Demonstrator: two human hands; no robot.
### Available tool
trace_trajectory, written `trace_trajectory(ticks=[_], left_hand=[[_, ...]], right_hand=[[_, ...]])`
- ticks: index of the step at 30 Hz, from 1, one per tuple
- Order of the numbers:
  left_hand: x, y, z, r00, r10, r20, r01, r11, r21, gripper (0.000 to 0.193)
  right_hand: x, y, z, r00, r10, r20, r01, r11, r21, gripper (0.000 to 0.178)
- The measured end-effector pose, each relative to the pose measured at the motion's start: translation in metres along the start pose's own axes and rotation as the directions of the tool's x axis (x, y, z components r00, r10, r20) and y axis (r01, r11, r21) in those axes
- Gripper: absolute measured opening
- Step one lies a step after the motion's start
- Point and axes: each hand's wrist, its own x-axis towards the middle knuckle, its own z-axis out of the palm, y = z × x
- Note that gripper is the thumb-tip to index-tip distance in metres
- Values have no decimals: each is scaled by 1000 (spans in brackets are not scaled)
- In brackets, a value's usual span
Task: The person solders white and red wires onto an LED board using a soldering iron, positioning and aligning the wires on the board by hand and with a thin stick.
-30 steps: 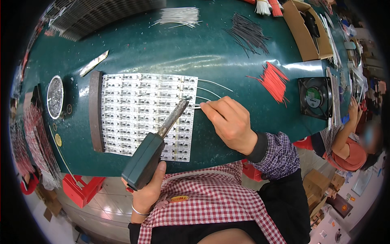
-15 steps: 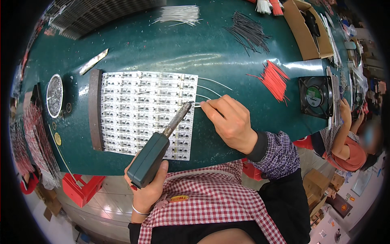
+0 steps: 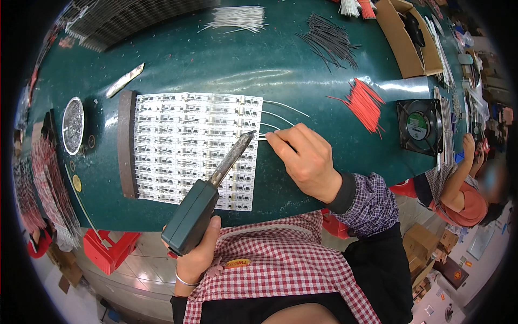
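My left hand is wrapped round the dark green body of a soldering gun, its metal barrel slanting up to the right. The tip is at the right edge of a white panel of small circuit boards; whether it touches is hard to tell. Thumb and forefinger of my right hand pinch a thin white wire just off that edge. Above it, several white wires stick out from the panel and curve over the green table. A dark bar lies along the panel's left side.
Bundles of white, black and red wires lie beyond the panel. A small fan and a cardboard box stand at right. A round dish sits at left. Another person works at far right.
The soldering gun's body has swung slightly left and down, while its tip has risen a little along the panel's edge. My right hand stays nearly still on the wire.
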Motion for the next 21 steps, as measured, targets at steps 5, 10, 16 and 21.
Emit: trace_trajectory(ticks=[5, 10, 16, 21], left_hand=[[0, 0, 2, 997, 61, -44, -59, 998, 38, 35], [-3, -1, 0, 998, 43, -37, -43, 999, 10, 36], [-6, -9, -7, 998, 55, 18, -56, 997, 53, 33], [-2, 6, -2, 999, 17, 50, -20, 998, 63, 32]], right_hand=[[-1, 1, 4, 991, -93, -96, 89, 995, -47, 30], [-8, -7, 3, 991, -57, -121, 58, 998, 3, 27], [-13, -7, 3, 998, -61, -27, 61, 998, -13, 29], [-14, -7, 4, 997, -70, -30, 69, 997, -28, 29]])
